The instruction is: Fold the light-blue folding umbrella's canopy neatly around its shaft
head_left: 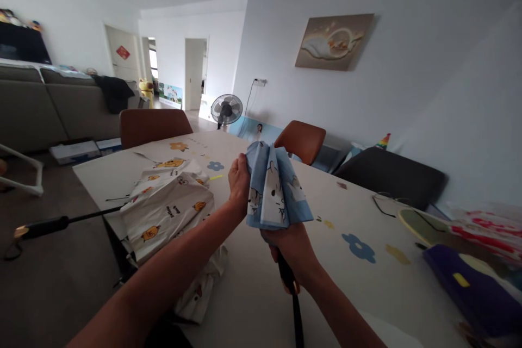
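Note:
A blue umbrella with grey-and-white cartoon animals is gathered into loose folds above the table. My right hand is wrapped round it low down, where the black handle and a dark strap come out below. On the upper left side of the folds, my left hand grips the cloth, thumb up; some of its fingers are hidden behind the fabric. To the left lies a second umbrella, cream with yellow ducks, loose and crumpled, its black handle sticking out past the table's edge.
The white table carries flower patterns. On its right are eyeglasses, a purple item and red-and-white plastic packaging. Brown chairs and a dark chair stand around it. A fan is beyond the far end.

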A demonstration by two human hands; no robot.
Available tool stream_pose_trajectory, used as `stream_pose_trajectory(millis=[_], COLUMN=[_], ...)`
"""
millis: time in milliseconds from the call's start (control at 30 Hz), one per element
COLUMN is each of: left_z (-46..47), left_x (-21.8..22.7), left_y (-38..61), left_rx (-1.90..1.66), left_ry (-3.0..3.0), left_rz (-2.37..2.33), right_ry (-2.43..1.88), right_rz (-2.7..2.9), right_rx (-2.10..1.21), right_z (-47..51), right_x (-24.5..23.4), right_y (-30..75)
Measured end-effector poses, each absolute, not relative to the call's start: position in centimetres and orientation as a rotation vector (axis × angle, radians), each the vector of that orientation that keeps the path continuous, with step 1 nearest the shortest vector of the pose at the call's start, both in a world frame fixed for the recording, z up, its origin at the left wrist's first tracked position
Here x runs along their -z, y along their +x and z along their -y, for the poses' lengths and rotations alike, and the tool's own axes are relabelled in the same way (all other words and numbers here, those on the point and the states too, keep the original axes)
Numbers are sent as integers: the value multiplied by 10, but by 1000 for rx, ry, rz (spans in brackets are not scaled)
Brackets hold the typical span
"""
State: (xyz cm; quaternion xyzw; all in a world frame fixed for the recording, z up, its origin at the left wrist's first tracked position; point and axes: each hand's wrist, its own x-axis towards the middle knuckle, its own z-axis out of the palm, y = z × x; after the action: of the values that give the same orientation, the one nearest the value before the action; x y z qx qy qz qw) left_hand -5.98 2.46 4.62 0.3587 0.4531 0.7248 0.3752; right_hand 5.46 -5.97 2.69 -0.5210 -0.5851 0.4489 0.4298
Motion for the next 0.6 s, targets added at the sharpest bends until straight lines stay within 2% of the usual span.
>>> stream_pose_trajectory(millis=[200,367,600], left_z=[-18,-18,-26], left_x=[-51,-48,-36], left_y=[-55,-49,-47], left_rx=[-1902,-1899,-1835], left_ry=[855,750,796], left_rz=[-1136,-996,-1212], right_ry=[-1356,-1331,-1247], right_rz=[1262,1174,972], right_rx=[-1318,-1350,-1467], right_z=[65,65,63], right_x=[-18,-15,-18], right_y=[48,48,47])
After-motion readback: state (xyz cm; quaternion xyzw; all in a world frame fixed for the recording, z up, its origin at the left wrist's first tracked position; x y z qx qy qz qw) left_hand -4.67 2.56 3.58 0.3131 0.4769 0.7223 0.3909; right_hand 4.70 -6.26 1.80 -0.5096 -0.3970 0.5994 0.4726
